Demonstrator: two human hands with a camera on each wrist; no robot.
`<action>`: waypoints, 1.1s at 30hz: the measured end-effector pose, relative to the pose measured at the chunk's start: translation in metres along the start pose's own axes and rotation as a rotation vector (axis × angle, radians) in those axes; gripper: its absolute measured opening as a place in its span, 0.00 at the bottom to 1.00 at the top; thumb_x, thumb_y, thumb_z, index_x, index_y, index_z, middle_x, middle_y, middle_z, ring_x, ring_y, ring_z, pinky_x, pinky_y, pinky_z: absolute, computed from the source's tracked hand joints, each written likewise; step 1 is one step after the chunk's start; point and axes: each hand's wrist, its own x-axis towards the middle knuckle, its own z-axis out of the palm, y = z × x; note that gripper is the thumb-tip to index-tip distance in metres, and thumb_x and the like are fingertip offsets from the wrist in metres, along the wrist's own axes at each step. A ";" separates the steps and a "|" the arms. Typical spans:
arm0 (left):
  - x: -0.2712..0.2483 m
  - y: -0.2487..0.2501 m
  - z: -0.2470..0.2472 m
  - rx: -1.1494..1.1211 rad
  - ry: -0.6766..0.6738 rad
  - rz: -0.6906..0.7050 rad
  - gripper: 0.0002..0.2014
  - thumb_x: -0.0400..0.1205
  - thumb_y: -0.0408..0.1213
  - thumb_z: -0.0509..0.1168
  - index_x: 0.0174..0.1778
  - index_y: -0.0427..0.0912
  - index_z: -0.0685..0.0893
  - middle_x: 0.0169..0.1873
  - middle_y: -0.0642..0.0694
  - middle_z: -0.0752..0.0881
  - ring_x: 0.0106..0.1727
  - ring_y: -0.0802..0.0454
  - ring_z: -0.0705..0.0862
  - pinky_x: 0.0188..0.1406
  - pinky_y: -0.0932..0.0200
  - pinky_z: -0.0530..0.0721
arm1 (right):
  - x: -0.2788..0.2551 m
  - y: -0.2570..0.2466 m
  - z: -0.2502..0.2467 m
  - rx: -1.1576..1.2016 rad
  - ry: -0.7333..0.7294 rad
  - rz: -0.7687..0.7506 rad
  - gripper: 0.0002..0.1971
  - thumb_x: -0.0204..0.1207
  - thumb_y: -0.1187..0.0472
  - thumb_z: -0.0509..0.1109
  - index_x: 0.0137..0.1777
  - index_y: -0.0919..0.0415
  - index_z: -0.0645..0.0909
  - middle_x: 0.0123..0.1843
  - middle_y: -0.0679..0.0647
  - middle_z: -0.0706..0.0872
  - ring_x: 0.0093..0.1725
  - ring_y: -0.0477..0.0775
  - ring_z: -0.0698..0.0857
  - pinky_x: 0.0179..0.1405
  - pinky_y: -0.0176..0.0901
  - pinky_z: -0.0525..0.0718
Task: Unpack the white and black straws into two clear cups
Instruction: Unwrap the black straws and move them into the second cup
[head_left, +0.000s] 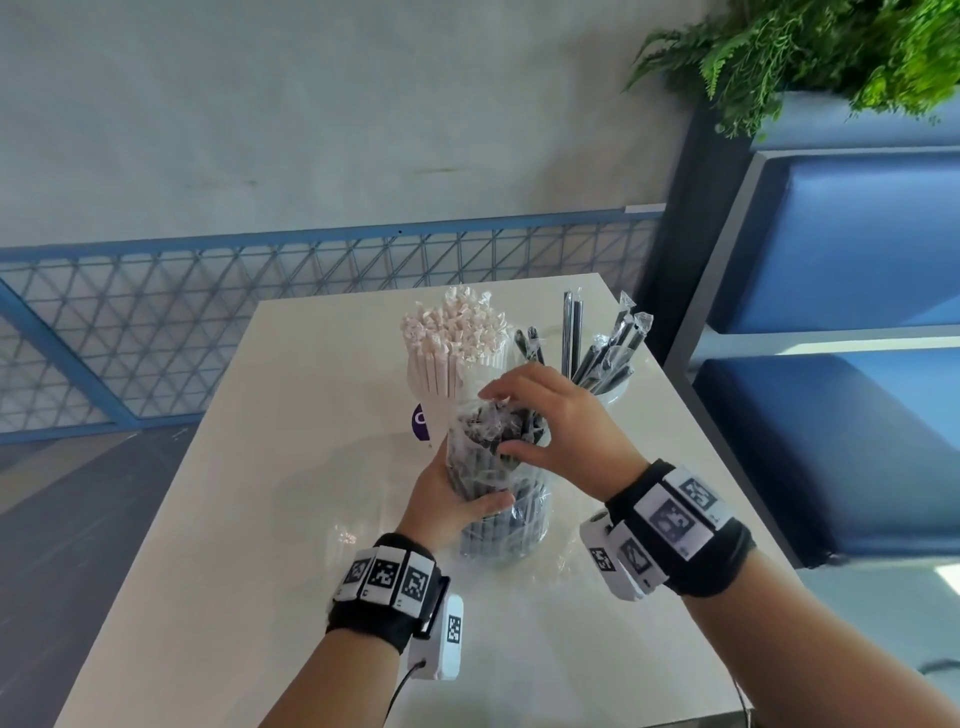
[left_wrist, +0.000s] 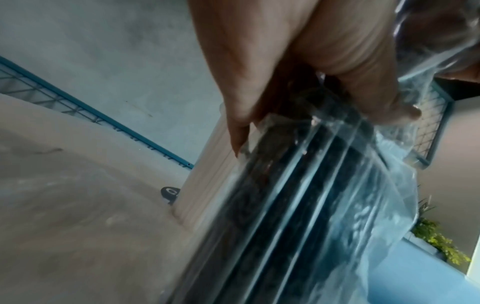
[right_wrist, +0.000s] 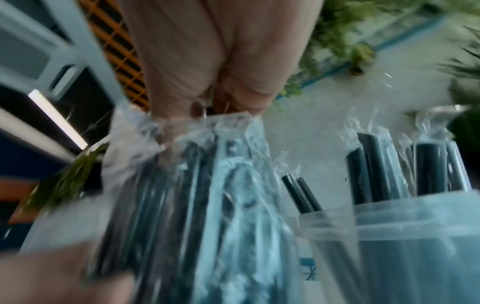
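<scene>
A clear plastic bag of black straws (head_left: 498, 514) stands upright on the white table (head_left: 291, 545). My left hand (head_left: 467, 499) grips the bag around its middle; the left wrist view shows that hand (left_wrist: 324, 127) wrapped round the bag (left_wrist: 298, 205). My right hand (head_left: 501, 421) curls over the bag's open top and pinches it, as the right wrist view shows at the fingers (right_wrist: 179, 98). Behind the bag stand the white paper-wrapped straws (head_left: 452, 338), packed upright. To their right a clear cup (head_left: 613, 387) holds several wrapped black straws (head_left: 597, 348).
A purple label (head_left: 420, 422) shows at the base of the white straws. A blue mesh railing (head_left: 260, 312) runs behind the table. Blue padded benches (head_left: 841, 364) stand to the right, with a green plant (head_left: 810, 47) above them.
</scene>
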 end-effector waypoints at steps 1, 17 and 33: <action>0.001 0.002 0.000 -0.009 0.003 0.006 0.42 0.55 0.45 0.83 0.65 0.46 0.75 0.53 0.54 0.87 0.56 0.63 0.86 0.56 0.68 0.82 | -0.002 0.001 0.003 -0.015 -0.008 -0.030 0.27 0.65 0.65 0.79 0.65 0.56 0.78 0.60 0.50 0.78 0.58 0.45 0.77 0.63 0.27 0.74; 0.008 0.013 0.010 0.026 -0.068 0.004 0.29 0.64 0.29 0.79 0.61 0.37 0.77 0.45 0.57 0.87 0.45 0.70 0.86 0.48 0.73 0.83 | 0.000 -0.001 0.003 -0.235 -0.109 -0.021 0.26 0.58 0.65 0.80 0.59 0.57 0.81 0.46 0.55 0.86 0.47 0.59 0.81 0.46 0.51 0.85; 0.019 0.015 0.010 0.064 -0.028 0.020 0.11 0.68 0.34 0.77 0.44 0.39 0.88 0.38 0.56 0.89 0.42 0.68 0.87 0.49 0.74 0.80 | 0.027 -0.002 -0.055 -0.024 -0.075 0.267 0.23 0.67 0.54 0.77 0.64 0.55 0.82 0.62 0.53 0.86 0.57 0.44 0.83 0.51 0.15 0.67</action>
